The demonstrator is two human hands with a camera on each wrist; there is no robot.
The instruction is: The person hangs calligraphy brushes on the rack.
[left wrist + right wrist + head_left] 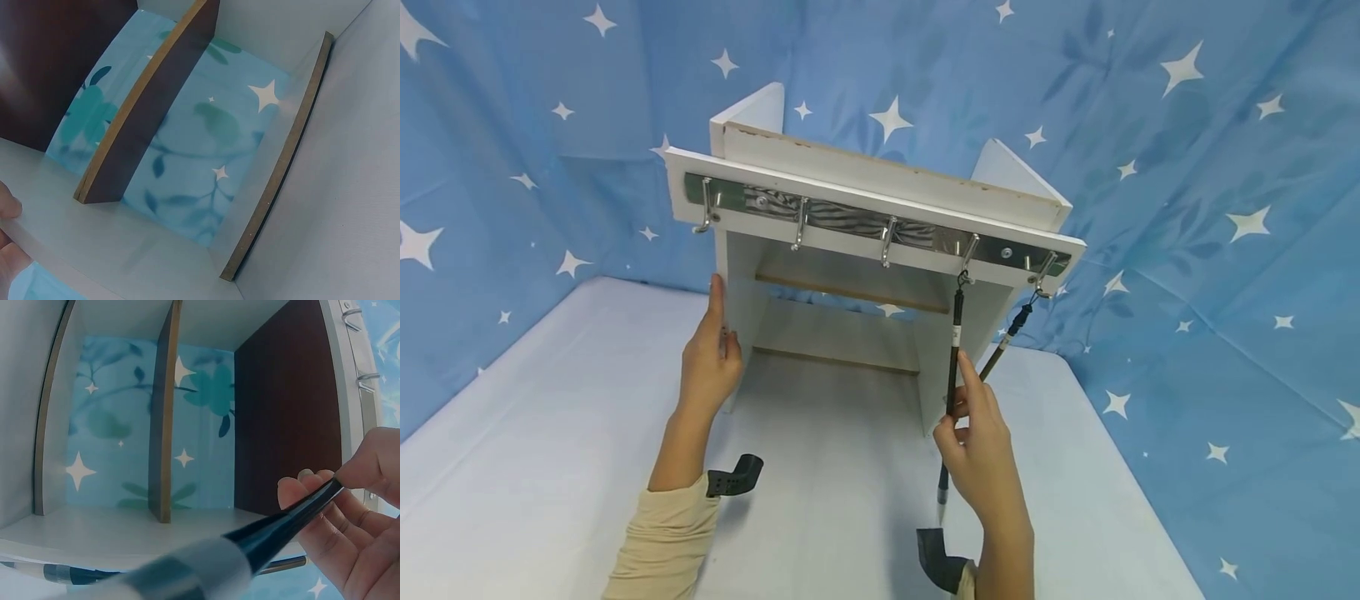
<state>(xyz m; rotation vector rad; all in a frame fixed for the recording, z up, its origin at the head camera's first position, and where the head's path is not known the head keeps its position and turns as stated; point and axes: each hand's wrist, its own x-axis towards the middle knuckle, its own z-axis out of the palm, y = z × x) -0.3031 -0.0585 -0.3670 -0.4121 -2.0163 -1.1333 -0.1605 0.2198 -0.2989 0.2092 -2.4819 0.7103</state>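
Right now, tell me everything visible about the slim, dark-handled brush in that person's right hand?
The slim, dark-handled brush looks glossy, with a white label near its top and a flared dark collar, greyish band and pale tip below. It hangs nearly upright, its thin dark cord loop on the shiny metal hook second from the right. The bare right hand pinches its handle.

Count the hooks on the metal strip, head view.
5, in a row along the metal strip: leftmost hook, second hook and middle hook, all bare; fourth hook, with the brush the right hand holds; rightmost hook, with the other brush. None seem hidden.
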